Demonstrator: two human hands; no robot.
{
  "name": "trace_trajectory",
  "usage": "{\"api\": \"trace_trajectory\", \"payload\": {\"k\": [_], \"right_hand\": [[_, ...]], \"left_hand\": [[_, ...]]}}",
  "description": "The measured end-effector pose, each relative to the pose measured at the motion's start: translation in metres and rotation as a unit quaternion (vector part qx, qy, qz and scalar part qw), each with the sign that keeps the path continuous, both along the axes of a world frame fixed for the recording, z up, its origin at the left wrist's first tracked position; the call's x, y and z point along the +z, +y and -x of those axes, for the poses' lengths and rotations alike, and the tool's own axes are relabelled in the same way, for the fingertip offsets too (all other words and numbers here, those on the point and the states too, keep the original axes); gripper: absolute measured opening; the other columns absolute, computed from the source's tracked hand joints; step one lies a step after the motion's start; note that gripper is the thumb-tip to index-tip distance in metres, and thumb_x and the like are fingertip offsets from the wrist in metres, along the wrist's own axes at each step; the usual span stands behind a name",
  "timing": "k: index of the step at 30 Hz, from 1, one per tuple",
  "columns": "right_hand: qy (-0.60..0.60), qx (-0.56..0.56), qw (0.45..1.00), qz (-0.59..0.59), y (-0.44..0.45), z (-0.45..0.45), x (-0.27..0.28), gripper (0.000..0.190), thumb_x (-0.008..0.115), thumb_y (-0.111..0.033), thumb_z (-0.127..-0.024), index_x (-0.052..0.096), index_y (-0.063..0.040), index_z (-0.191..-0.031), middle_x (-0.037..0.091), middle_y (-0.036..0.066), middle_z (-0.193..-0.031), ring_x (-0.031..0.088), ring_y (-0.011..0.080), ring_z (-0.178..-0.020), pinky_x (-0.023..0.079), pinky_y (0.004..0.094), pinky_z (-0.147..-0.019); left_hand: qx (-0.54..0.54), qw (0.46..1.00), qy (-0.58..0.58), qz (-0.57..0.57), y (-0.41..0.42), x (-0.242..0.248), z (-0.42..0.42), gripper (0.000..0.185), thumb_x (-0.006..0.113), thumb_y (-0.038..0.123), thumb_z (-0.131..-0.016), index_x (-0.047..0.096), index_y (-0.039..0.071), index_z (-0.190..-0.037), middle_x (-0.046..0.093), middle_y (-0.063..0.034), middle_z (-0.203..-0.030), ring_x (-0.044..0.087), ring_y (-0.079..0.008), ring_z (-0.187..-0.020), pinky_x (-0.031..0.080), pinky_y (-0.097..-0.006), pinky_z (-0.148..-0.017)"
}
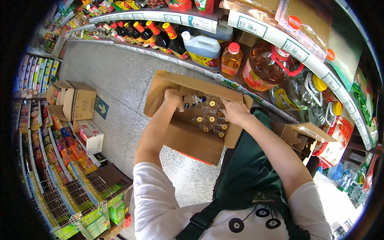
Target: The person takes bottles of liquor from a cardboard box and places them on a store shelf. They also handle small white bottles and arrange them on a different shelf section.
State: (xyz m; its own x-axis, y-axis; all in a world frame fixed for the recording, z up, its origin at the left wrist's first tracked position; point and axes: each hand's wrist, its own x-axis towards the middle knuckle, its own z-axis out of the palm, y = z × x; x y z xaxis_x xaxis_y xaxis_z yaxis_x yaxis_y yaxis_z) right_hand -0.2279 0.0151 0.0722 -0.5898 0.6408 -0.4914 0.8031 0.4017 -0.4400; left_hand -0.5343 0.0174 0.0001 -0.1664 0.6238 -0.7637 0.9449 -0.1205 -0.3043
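An open cardboard box (pixel 195 141) sits in front of me with its flaps spread. Inside, at its right side, stand several clear bottles (pixel 211 119) with yellow caps. A labelled bottle with a dark blue cap (pixel 192 100) lies tilted in the left part, its cap pointing right. My left hand (pixel 174 98) reaches into the box and grips this bottle near its base; some fingers are hidden. My right hand (pixel 235 111) crosses the box's right edge, fingers beside the yellow-capped bottles. Whether it grips the cardboard or a bottle is unclear.
Shelves beyond the box hold sauce bottles (pixel 154 33), a jug (pixel 202 49) and large oil bottles (pixel 265 69). Another opened carton (pixel 288 135) is at my right. Cartons (pixel 81 100) stand on the left beside a snack rack (pixel 64 147) and a wire basket (pixel 78 192).
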Motion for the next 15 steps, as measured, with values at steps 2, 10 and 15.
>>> {"api": "trace_trajectory", "payload": {"k": [2, 10, 15], "right_hand": [[0.002, 0.002, 1.000, 0.028, 0.001, 0.002, 0.008, 0.058, 0.061, -0.024, -0.102, 0.047, -0.006, -0.155, 0.068, 0.023, -0.133, 0.065, 0.0396, -0.124, 0.052, 0.0492, -0.106], [0.078, 0.018, 0.997, 0.015, -0.006, -0.012, 0.016, 0.050, 0.064, -0.025, -0.100, 0.056, -0.006, -0.146, 0.062, 0.020, -0.143, 0.062, 0.0399, -0.127, 0.051, 0.0499, -0.107], [0.084, 0.123, 0.987, -0.055, -0.031, -0.021, 0.025, 0.051, 0.069, -0.031, -0.097, 0.061, -0.007, -0.141, 0.062, 0.020, -0.144, 0.062, 0.0379, -0.129, 0.050, 0.0477, -0.109]], "left_hand": [[0.029, 0.999, -0.019, 0.011, -0.005, 0.009, 0.001, 0.062, 0.089, 0.051, -0.061, 0.082, 0.017, -0.112, 0.079, -0.0053, -0.117, 0.076, -0.0239, -0.109, 0.060, -0.0372, -0.089], [0.366, 0.866, -0.303, 0.156, -0.054, 0.097, 0.043, 0.054, 0.088, 0.053, -0.070, 0.079, 0.010, -0.101, 0.074, -0.0047, -0.086, 0.072, -0.0147, -0.081, 0.056, -0.0282, -0.066], [0.479, 0.637, -0.588, 0.136, -0.122, 0.173, 0.030, 0.079, 0.091, 0.023, -0.078, 0.052, -0.001, -0.142, 0.073, -0.0073, -0.107, 0.070, -0.0147, -0.088, 0.059, -0.0300, -0.077]]}}
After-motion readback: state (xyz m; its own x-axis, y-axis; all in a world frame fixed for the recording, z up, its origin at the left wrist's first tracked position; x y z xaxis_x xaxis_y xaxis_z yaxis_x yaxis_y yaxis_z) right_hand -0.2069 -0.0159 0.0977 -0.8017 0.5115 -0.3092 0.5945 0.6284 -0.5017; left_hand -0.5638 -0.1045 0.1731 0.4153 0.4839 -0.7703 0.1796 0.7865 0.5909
